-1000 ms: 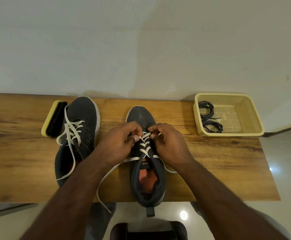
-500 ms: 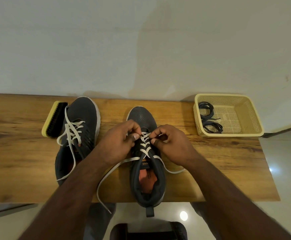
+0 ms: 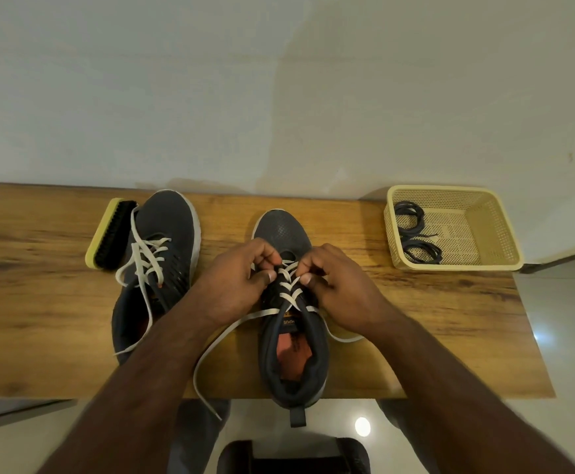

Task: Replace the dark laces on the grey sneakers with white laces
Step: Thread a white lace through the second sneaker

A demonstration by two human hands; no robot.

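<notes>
Grey sneaker set at table centre, heel at near edge. White lace crossed through eyelets, pinched near upper crossings by left hand and right hand, fingers curled. Loose lace ends trailed to both sides. 2nd sneaker placed left, white-laced, beside brush. Dark laces coiled in basket at right.

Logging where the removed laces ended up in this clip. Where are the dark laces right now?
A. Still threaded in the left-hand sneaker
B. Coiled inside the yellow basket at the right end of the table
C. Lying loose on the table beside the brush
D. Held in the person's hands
B: the dark laces lie coiled in the yellow basket, while both sneakers carry white laces.
</notes>
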